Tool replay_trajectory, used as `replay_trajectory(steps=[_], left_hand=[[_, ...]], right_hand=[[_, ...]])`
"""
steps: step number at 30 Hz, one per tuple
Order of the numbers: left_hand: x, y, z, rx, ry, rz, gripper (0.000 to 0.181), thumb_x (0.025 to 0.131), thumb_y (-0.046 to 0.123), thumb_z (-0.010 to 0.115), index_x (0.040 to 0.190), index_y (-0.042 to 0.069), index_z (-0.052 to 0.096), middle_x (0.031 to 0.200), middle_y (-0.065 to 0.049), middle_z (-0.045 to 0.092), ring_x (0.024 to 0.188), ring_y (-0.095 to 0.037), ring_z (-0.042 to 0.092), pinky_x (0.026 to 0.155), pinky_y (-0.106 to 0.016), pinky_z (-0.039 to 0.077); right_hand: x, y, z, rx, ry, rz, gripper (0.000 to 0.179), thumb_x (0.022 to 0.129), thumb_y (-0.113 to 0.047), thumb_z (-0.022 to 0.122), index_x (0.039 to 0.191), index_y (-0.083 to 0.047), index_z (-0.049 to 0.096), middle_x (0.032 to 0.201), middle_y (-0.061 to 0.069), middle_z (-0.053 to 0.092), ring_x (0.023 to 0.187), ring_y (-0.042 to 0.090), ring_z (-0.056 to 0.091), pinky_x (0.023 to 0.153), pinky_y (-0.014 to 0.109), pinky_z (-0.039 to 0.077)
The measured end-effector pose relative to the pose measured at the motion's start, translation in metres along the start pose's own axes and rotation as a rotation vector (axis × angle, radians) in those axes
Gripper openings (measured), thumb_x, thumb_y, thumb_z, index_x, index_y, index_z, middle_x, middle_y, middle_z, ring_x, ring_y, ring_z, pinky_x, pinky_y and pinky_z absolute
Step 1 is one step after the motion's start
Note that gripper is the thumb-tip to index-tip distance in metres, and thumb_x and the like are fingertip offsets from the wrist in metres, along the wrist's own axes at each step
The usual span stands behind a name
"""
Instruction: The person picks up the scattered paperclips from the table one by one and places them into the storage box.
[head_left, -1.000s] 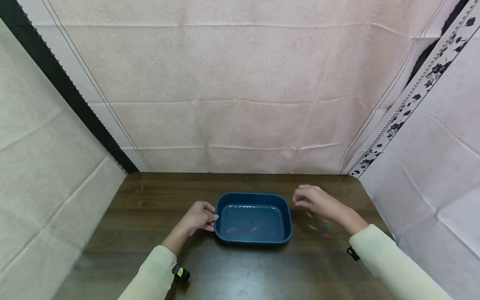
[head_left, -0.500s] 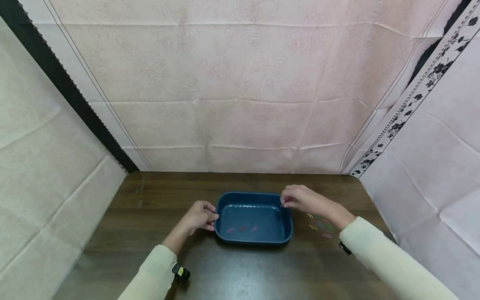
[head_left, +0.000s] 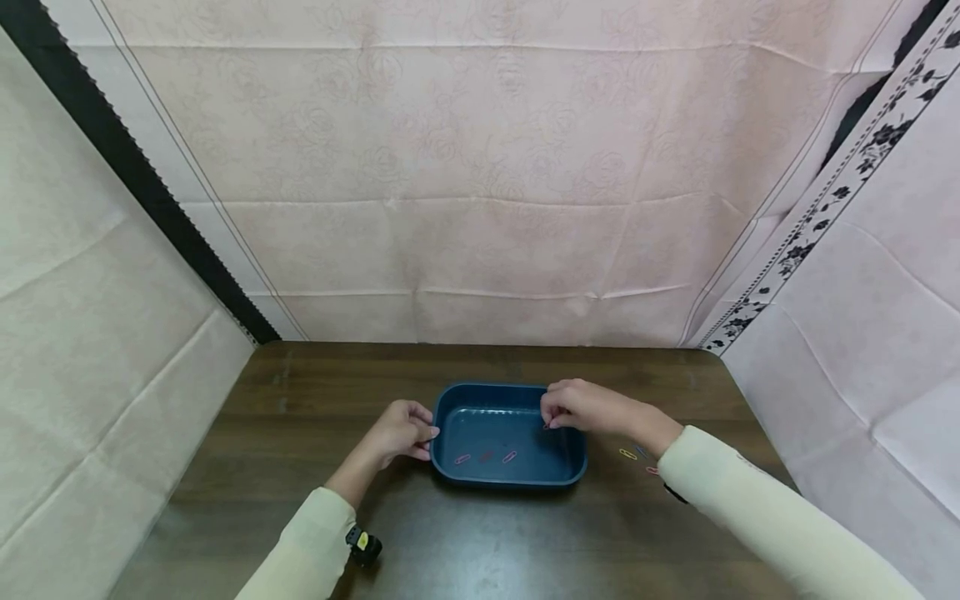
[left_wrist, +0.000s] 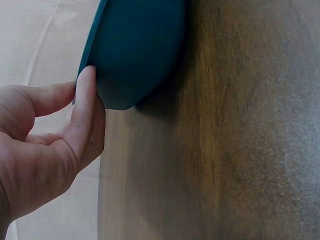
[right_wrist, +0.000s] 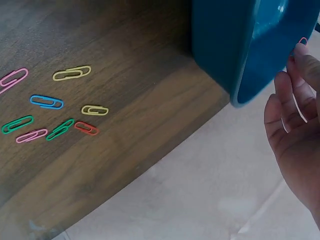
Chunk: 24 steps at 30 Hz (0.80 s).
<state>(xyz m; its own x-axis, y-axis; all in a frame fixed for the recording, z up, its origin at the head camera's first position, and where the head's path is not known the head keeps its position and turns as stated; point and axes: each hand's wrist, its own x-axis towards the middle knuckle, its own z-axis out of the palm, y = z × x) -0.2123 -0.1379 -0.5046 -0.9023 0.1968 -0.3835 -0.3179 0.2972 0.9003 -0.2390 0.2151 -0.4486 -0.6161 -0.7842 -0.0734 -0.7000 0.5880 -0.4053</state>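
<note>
The left hand [head_left: 401,432] pinches the left rim of a blue tray [head_left: 480,432], thumb against fingers with the wall between them. The tray stands upright near the middle of a dark wooden surface [head_left: 247,475]. The right hand [head_left: 581,406] is over the tray's right end, its thumb and finger pinched on a red paper clip [right_wrist: 303,38], of which only a small loop shows past the fingertips.

Three clips lie well apart from that hand, on the near left part of the tray's floor: a pink clip [head_left: 462,459] on the left, a reddish clip [head_left: 486,456] between, and another pink clip [head_left: 510,457] on the right. To the right of the tray, a loose group of eight lies flat on the surface: two yellow clips [right_wrist: 72,73], a blue clip [right_wrist: 47,102], two green clips [right_wrist: 17,124], two more pink clips [right_wrist: 32,135] and an orange-red clip [right_wrist: 86,128].

Pale cloth [head_left: 465,167] hangs beyond the far edge, and a black device [head_left: 363,546] sits at the left wrist.
</note>
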Motion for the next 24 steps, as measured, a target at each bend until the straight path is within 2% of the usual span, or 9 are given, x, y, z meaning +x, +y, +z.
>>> replay_trajectory(steps=[6, 11, 24], left_hand=[[-0.001, 0.001, 0.001, 0.005, 0.002, -0.001, 0.019, 0.099, 0.002, 0.065, 0.116, -0.006, 0.059, 0.090, -0.020, 0.066, 0.068, -0.022, 0.067, 0.066, -0.036, 0.066], [-0.002, 0.002, 0.000, 0.007, 0.006, -0.002, 0.020, 0.100, 0.002, 0.065, 0.116, -0.006, 0.059, 0.090, -0.020, 0.067, 0.068, -0.022, 0.067, 0.066, -0.036, 0.066], [-0.001, 0.001, 0.000, 0.002, -0.002, 0.006, 0.020, 0.099, 0.001, 0.065, 0.116, -0.006, 0.060, 0.091, -0.020, 0.067, 0.069, -0.022, 0.067, 0.066, -0.036, 0.066]], right_hand=[[0.007, -0.004, 0.006, -0.014, -0.076, -0.026, 0.004, 0.096, -0.014, 0.073, 0.093, -0.015, 0.071, 0.087, -0.008, 0.059, 0.085, 0.006, 0.052, 0.074, 0.020, 0.053], [0.011, -0.008, 0.009, -0.035, -0.101, -0.048, 0.004, 0.095, -0.013, 0.074, 0.093, -0.014, 0.071, 0.088, -0.004, 0.060, 0.084, 0.008, 0.053, 0.074, 0.020, 0.053], [0.025, -0.012, 0.024, -0.049, -0.198, -0.016, 0.004, 0.097, -0.014, 0.073, 0.093, -0.014, 0.072, 0.087, -0.006, 0.060, 0.079, 0.005, 0.052, 0.071, 0.017, 0.051]])
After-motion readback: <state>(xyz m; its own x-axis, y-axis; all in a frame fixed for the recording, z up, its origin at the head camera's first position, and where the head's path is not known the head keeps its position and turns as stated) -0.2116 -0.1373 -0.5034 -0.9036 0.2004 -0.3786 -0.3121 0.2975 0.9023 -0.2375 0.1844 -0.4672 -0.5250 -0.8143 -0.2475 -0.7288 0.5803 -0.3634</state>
